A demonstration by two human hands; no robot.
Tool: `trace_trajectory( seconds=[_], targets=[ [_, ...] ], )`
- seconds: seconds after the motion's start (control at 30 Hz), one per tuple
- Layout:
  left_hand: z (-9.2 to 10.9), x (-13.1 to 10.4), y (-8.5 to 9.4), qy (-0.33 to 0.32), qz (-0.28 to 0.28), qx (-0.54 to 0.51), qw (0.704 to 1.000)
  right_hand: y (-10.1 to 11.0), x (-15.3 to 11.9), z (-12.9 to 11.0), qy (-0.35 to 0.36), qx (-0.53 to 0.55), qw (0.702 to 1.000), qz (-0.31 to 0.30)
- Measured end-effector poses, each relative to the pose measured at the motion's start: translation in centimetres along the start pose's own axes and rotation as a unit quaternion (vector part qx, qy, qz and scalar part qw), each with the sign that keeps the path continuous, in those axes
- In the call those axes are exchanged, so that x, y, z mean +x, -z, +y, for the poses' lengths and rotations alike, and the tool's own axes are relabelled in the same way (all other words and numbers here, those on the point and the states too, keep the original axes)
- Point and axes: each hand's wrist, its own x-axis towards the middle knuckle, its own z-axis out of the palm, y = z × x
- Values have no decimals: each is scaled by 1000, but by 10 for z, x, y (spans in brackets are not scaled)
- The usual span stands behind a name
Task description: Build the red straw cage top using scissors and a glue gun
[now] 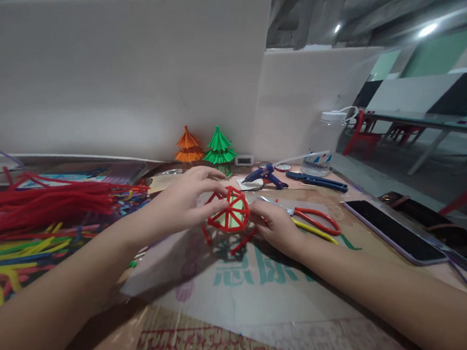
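Note:
A small red wheel-shaped frame (227,226) with spokes and thin legs, apparently made of pipe cleaners, stands over the paper in front of me. Something pale green shows between its spokes. My left hand (199,198) is at its upper left, the thumb on the rim and the fingers reaching over the top. On the right side, the curled fingers of my right hand (274,222) grip its edge; their tips are partly hidden. Just behind my right hand lie pliers (317,219) with red and yellow handles.
Red and multicoloured pipe cleaners (63,198) are heaped at left. Behind stand an orange tree (189,148), a green tree (218,147), a blue glue gun (264,173) and a clear bottle (324,139). A phone (394,232) lies at right. A white panel (123,78) borders the back.

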Motion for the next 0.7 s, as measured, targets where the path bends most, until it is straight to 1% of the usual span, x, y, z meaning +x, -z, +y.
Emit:
trace_trajectory(
  seconds=[0.07, 0.13, 0.27, 0.47, 0.7],
  targets=[
    [2, 0, 0, -33, -27, 27, 999, 0, 0, -1, 10, -15, 1000, -3],
    [5, 0, 0, -46, -50, 28, 997, 1, 0, -2, 24, -25, 999, -9],
    [11, -1, -2, -17, -70, -16, 997, 3, 0, -4, 51, -41, 998, -15],
    [11, -2, -4, 40, -72, -78, 994, 4, 1, -6, 55, -72, 996, -20],
    [14, -2, -3, 42, -90, -97, 990, 4, 1, -6, 63, -77, 995, -16]
  ],
)
